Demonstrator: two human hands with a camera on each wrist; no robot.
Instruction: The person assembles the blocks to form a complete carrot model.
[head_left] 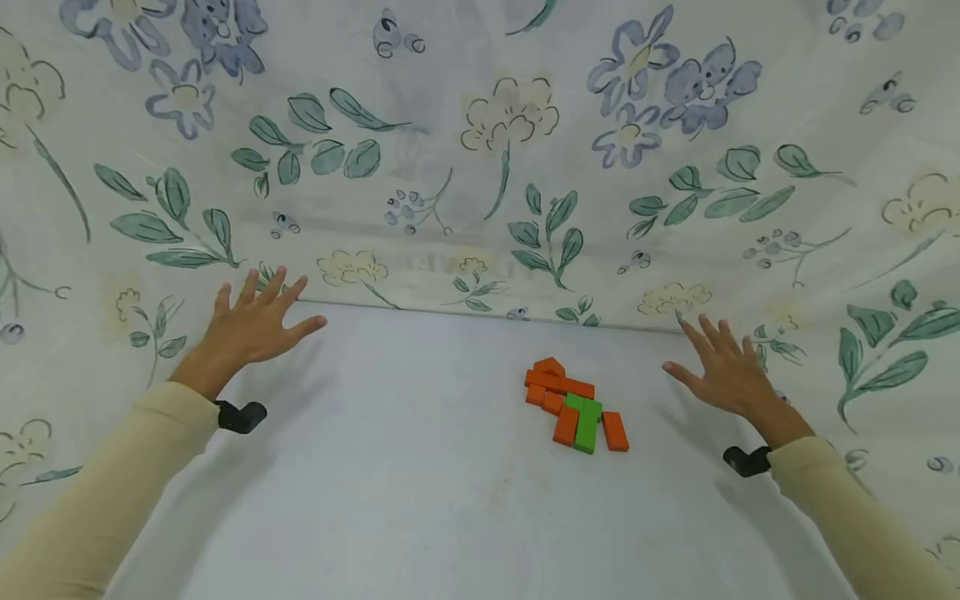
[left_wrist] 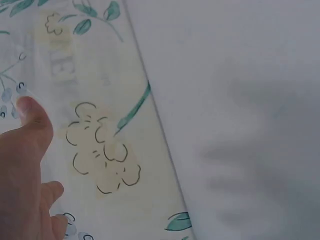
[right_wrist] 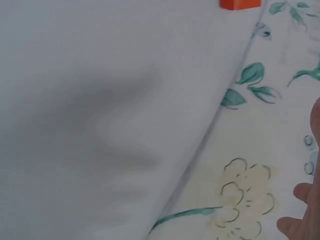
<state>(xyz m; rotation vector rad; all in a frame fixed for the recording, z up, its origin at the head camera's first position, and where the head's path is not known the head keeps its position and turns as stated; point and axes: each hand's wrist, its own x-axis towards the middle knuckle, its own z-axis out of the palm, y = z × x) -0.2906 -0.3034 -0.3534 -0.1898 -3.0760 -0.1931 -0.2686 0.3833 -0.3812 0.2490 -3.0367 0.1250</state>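
I see orange and green blocks (head_left: 573,408) clustered flat, nearer my right hand (head_left: 723,377). Left hand (head_left: 251,325) likewise spread, fingers straight, holding nothing.

White bench (head_left: 420,500), plain and matte, with faint soft shadows on it. Floral cloth (head_left: 480,167) hangs behind it and wraps round both sides, meeting the bench along a straight edge at the back. Print on the cloth: blue flowers (head_left: 675,83) upper right and upper left, a pale yellow outlined flower (head_left: 510,117) at centre, green leaf sprigs (head_left: 315,142) scattered across, small blue berry clusters. Left wrist view shows the cloth seam against the bench, with a yellow outlined flower (left_wrist: 102,150) and a green stem. Right wrist view shows the same seam, a yellow flower (right_wrist: 247,197) and green leaves (right_wrist: 250,85).
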